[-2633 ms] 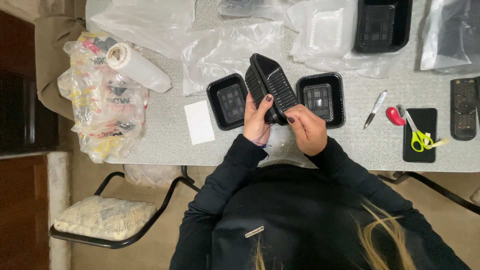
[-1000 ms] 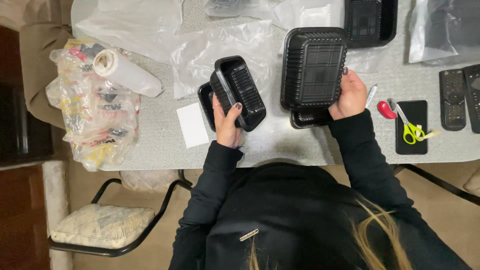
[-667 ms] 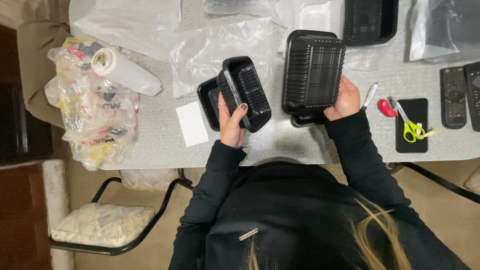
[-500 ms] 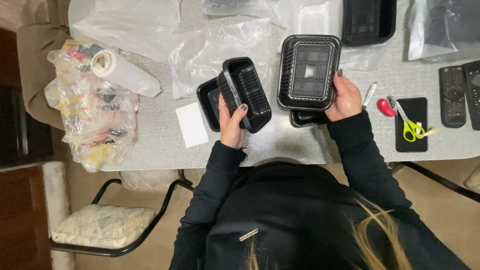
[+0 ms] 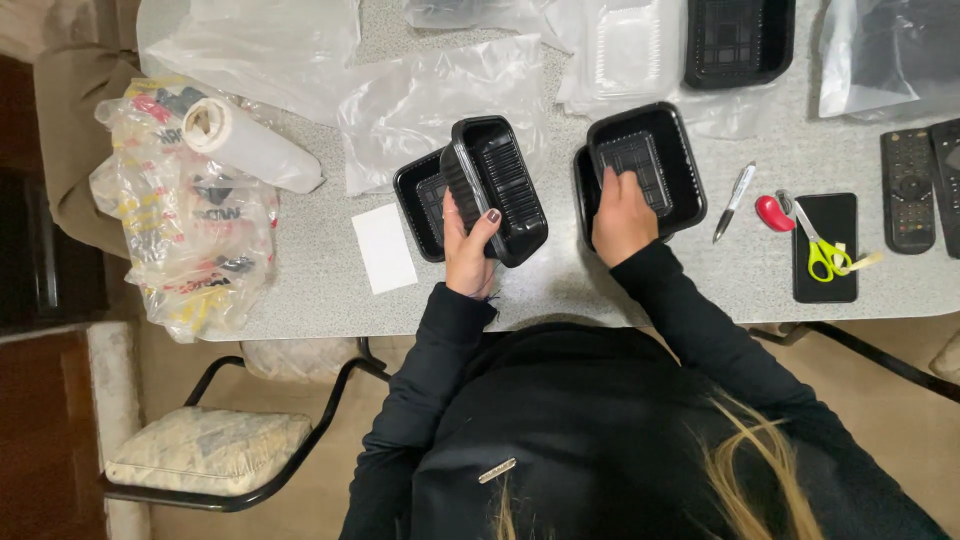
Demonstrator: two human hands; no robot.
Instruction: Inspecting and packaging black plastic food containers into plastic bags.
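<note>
Left hand (image 5: 468, 243) grips a tilted stack of black trays (image 5: 497, 188) above another tray (image 5: 422, 203) on the table (image 5: 300, 300); right hand (image 5: 622, 215) presses into a tray (image 5: 646, 170) to the right, pen (image 5: 734, 202) and scissors (image 5: 822, 240) further right

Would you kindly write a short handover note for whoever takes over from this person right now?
Left hand: holds a stack of black trays tilted above the table, over another black tray.
Right hand: fingers pressed inside a black tray on the right, which sits nested on one below.
Done: one tray set on the right pile.
Left: the stack in the left grip is not yet set down.
</note>
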